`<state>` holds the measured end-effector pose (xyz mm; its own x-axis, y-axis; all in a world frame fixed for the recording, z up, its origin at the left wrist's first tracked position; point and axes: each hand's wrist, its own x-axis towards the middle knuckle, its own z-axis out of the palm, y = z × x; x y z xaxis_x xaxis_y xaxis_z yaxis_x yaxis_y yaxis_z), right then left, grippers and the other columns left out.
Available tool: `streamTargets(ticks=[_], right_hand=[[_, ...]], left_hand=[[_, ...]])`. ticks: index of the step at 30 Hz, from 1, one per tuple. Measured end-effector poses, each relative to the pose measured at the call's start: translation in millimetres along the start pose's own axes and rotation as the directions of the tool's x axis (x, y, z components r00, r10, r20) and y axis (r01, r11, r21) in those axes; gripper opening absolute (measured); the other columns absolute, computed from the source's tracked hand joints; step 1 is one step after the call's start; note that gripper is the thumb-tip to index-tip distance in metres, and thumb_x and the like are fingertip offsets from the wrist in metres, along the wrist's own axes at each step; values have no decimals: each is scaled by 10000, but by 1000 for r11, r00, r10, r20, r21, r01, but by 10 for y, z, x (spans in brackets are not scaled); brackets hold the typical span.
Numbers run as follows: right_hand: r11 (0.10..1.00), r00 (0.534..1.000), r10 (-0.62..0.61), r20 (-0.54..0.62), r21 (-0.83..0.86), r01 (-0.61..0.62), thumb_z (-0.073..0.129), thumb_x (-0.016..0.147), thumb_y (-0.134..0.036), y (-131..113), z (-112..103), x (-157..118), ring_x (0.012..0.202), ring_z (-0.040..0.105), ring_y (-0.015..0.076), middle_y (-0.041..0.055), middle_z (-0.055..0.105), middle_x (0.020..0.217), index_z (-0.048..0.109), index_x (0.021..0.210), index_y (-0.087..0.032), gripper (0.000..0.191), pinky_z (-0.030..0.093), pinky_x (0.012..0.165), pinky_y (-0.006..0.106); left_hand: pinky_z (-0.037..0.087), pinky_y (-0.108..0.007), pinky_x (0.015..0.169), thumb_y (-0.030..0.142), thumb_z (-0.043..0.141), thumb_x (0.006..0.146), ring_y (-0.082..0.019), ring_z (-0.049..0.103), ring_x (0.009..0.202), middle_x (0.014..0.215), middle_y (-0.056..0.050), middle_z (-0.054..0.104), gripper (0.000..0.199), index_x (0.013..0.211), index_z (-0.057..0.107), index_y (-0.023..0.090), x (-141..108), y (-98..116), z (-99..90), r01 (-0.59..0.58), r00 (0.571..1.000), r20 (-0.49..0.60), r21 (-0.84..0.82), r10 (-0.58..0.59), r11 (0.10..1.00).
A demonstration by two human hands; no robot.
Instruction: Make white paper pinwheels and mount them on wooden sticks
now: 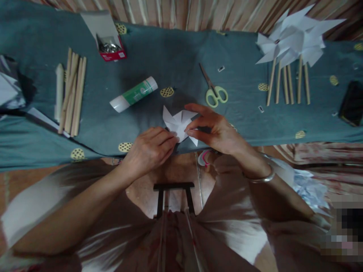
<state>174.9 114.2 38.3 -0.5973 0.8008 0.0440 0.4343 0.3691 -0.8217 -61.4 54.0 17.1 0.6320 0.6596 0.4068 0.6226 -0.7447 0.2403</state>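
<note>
A white paper pinwheel [179,121] is held near the table's front edge, its pointed blades spread. My left hand [154,147] has its fingers pressed together on the pinwheel's lower left side. From the right, my right hand [214,130] reaches to the middle of the paper, with thumb and fingertips meeting there; anything small between them is too small to make out. A green and white glue tube [134,94] lies behind to the left. Scissors with pale green handles [216,95] rest behind my right hand.
Wooden sticks [73,94] lie at the left near folded paper sheets [10,88]. An open red and white box [112,49] holds metal pieces. Finished pinwheels on sticks [295,41] lie at the back right, and a dark phone [351,104] at the right edge.
</note>
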Motion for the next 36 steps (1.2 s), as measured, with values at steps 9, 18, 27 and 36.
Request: streamTargets(ticks=[9, 18, 27, 36], right_hand=[[971, 991, -99, -90, -225, 77, 643, 866, -192, 43, 191, 16, 1306, 557, 245, 25, 598, 1414, 729, 809, -258, 121, 468, 1103, 477], [954, 992, -72, -104, -298, 38, 597, 870, -147, -53, 233, 12, 1357, 514, 254, 59, 602, 1400, 661, 780, -249, 150, 443, 1138, 440], [961, 994, -29, -109, -278, -3, 622, 864, -210, -49, 241, 9, 1381, 496, 249, -9, 586, 1433, 661, 834, -287, 91, 425, 1158, 473], [963, 989, -70, -128, -267, 33, 640, 822, -184, 20, 247, 8, 1355, 520, 253, 51, 596, 1426, 648, 882, -271, 106, 445, 1129, 478]], left_hand=[[582, -331, 810, 143, 521, 979, -196, 682, 924, 1041, -92, 741, 276, 1238, 616, 143, -3, 45, 19, 5, 1000, -1, -69, -5, 998], [598, -352, 829, 165, 537, 978, -216, 670, 965, 1085, -122, 732, 239, 1182, 653, 118, 9, 53, 45, -24, 1000, -3, -105, 24, 994], [588, -327, 805, 154, 530, 986, -199, 660, 933, 1039, -102, 724, 200, 1116, 678, 125, 31, 50, 78, 14, 1000, 16, -91, -12, 996], [588, -329, 808, 148, 512, 992, -199, 641, 937, 1045, -104, 719, 212, 1138, 662, 114, 24, 50, 81, 8, 1000, 15, -68, -7, 998]])
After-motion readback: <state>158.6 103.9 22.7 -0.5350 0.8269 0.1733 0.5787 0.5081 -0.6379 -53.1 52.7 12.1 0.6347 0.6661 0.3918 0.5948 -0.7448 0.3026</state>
